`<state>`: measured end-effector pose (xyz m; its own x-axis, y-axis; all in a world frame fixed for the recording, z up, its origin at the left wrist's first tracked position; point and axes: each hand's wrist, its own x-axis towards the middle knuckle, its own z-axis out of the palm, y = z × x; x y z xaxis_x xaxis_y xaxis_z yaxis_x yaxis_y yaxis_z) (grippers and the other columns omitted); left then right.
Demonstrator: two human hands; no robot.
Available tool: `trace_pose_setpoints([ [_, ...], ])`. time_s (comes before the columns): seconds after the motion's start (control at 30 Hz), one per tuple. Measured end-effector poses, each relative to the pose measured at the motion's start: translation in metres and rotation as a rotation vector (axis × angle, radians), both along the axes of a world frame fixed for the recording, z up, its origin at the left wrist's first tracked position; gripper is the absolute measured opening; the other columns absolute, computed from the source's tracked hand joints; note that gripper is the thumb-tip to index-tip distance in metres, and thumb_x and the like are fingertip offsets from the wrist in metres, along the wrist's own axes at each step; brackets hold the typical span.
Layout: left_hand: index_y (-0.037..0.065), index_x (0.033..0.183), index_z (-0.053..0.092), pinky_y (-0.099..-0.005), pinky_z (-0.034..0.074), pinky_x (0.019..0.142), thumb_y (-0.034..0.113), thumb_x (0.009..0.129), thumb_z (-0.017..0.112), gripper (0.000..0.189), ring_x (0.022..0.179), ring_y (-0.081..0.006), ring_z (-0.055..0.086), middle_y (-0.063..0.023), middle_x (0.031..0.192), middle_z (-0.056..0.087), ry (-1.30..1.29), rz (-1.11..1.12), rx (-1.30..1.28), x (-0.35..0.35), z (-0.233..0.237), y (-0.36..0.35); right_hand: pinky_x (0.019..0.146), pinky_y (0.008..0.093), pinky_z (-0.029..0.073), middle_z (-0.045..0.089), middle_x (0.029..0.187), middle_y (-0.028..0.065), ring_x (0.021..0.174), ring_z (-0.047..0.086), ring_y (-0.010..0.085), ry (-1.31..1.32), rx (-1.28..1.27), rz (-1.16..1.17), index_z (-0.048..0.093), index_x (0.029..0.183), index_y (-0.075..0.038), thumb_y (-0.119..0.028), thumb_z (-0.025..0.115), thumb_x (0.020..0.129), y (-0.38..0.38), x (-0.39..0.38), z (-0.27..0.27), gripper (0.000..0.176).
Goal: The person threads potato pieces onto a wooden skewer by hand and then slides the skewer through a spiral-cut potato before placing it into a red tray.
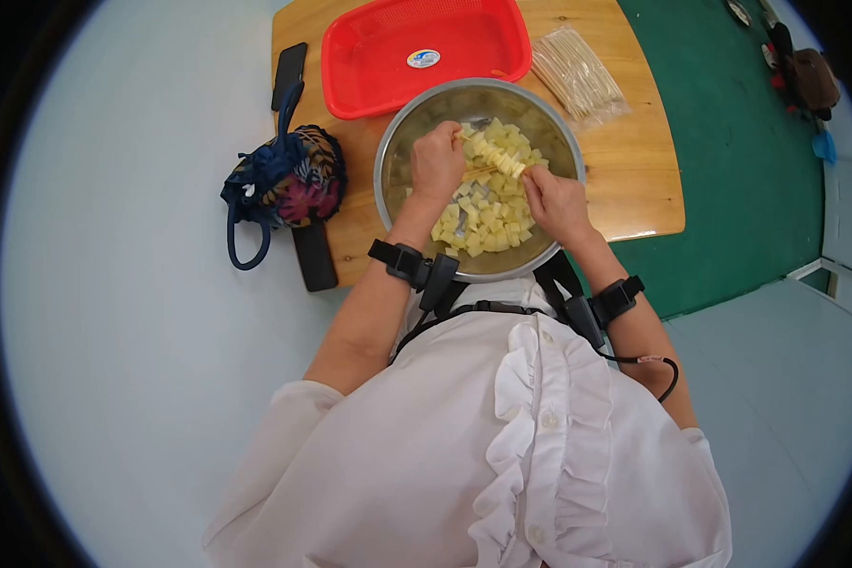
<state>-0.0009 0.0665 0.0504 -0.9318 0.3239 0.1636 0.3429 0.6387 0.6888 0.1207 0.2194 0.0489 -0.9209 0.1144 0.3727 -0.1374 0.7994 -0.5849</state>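
A large metal bowl [384,194] holds many pale yellow cubes [488,227]. Over the bowl, a row of pale yellow pieces [498,155], apparently threaded on a thin stick, spans the gap between my hands. My left hand [437,163] is closed at the row's left end, and thin sticks seem to poke out from its lower side. At the other end, the fingers of my right hand [557,202] pinch around the tip of the row. The stick itself is mostly hidden by the pieces.
Behind the bowl on the wooden table [648,180] lies a red plastic basket [379,71]. A clear bag of thin sticks [577,76] is at the back right. To the left are a patterned blue bag [303,180], a black phone [291,74] and another dark flat object [314,257].
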Motion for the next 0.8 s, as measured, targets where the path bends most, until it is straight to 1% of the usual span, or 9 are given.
trace_pose_setpoints([
  [0.13,0.001,0.089,0.061,-0.0383,0.048,0.066,0.002,0.074,0.055,0.016,0.073,-0.0346,0.06,-0.0201,0.079,0.061,-0.061,-0.028,-0.002,-0.001,-0.002,-0.004,0.044,0.039,0.041,0.051,0.051,0.0124,0.049,0.055,0.0295,-0.018,-0.006,-0.012,0.049,0.075,-0.007,-0.015,0.055,0.082,0.0,0.0,-0.002,0.012],
  [0.23,0.001,0.093,0.061,-0.0363,0.048,0.067,0.0,0.074,0.052,0.021,0.074,-0.033,0.061,-0.0197,0.082,0.062,-0.035,-0.102,0.025,0.007,0.003,-0.001,0.044,0.0395,0.042,0.052,0.051,0.0124,0.049,0.055,0.0299,-0.019,-0.009,-0.014,0.049,0.076,-0.008,-0.015,0.054,0.082,-0.001,0.0,-0.001,0.011],
  [0.33,0.001,0.097,0.061,-0.0339,0.049,0.068,-0.002,0.074,0.049,0.026,0.077,-0.0298,0.063,-0.019,0.084,0.063,-0.273,-0.081,0.167,0.005,-0.007,-0.002,0.044,0.04,0.042,0.052,0.051,0.0128,0.049,0.055,0.0304,-0.018,-0.03,-0.029,0.049,0.076,-0.008,-0.016,0.054,0.083,-0.001,0.0,-0.002,0.011],
  [0.43,-0.003,0.106,0.057,-0.0269,0.05,0.066,-0.007,0.076,0.044,0.032,0.08,-0.0187,0.064,-0.0159,0.089,0.064,-0.433,-0.154,0.257,0.002,-0.011,-0.006,0.048,0.0398,0.042,0.055,0.058,0.0138,0.055,0.056,0.0322,-0.085,-0.034,-0.048,0.052,0.08,-0.006,-0.013,0.053,0.083,0.001,0.0,-0.008,0.008],
  [0.53,-0.004,0.107,0.056,-0.0257,0.049,0.066,-0.007,0.078,0.042,0.032,0.081,-0.0185,0.064,-0.0159,0.092,0.063,-0.33,-0.222,-0.037,0.006,-0.002,-0.003,0.049,0.04,0.042,0.056,0.06,0.0144,0.056,0.056,0.033,-0.147,-0.035,-0.03,0.052,0.08,-0.006,-0.013,0.053,0.084,0.001,0.002,-0.003,0.008],
  [0.63,-0.003,0.106,0.057,-0.0256,0.049,0.065,-0.005,0.079,0.044,0.03,0.08,-0.0169,0.064,-0.0132,0.09,0.063,-0.522,-0.108,0.121,0.001,-0.011,-0.005,0.05,0.0385,0.043,0.056,0.063,0.0163,0.059,0.056,0.0338,-0.17,-0.031,-0.017,0.053,0.083,-0.005,-0.013,0.052,0.085,0.002,0.001,-0.001,0.009],
  [0.73,0.001,0.1,0.06,-0.0259,0.049,0.062,-0.003,0.077,0.047,0.027,0.076,-0.0133,0.063,-0.0093,0.087,0.063,-0.588,0.197,0.498,-0.006,-0.005,-0.005,0.051,0.0417,0.043,0.056,0.062,0.0163,0.059,0.056,0.0348,-0.04,-0.236,-0.198,0.052,0.083,-0.006,-0.018,0.051,0.086,0.0,-0.007,0.001,0.011],
  [0.8,0.003,0.097,0.062,-0.0289,0.049,0.062,-0.001,0.076,0.051,0.024,0.074,-0.0168,0.063,-0.0097,0.087,0.063,-0.463,0.016,0.124,-0.005,-0.017,-0.008,0.052,0.0416,0.043,0.056,0.065,0.0171,0.062,0.056,0.0359,-0.075,-0.339,-0.255,0.052,0.085,-0.006,-0.018,0.05,0.087,0.002,-0.007,0.005,0.012],
])
